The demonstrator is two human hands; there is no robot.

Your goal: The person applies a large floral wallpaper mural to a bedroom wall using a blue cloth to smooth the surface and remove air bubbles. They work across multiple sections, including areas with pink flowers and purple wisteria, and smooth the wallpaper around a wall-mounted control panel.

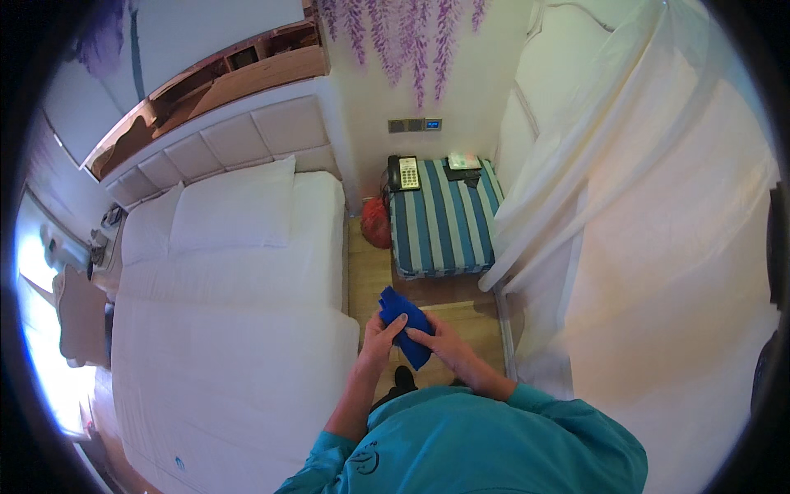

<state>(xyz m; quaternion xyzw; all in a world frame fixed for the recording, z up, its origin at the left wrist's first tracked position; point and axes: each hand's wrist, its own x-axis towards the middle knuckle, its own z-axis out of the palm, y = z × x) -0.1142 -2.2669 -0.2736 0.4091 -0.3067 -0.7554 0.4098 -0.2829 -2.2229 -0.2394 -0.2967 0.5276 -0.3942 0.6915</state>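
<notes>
A folded blue cloth [408,327] is held in front of my body, over the wooden floor. My left hand [381,333] grips its left side, the thumb lying on top. From the right, my right hand [439,338] holds the lower part of the cloth, its thumb close to the other one. The fingers beneath the cloth are hidden. Beyond the hands stands a low stool or table with a blue striped cover [444,228], bearing a black telephone [404,173] and a small pale packet [464,161] on a dark item.
A bed with white sheets [228,346] and pillows [231,204] stands on the left. Sheer white curtains [654,247] hang on the right. A red bag [375,223] lies on the floor between bed and striped cover. A chair [83,318] is at far left.
</notes>
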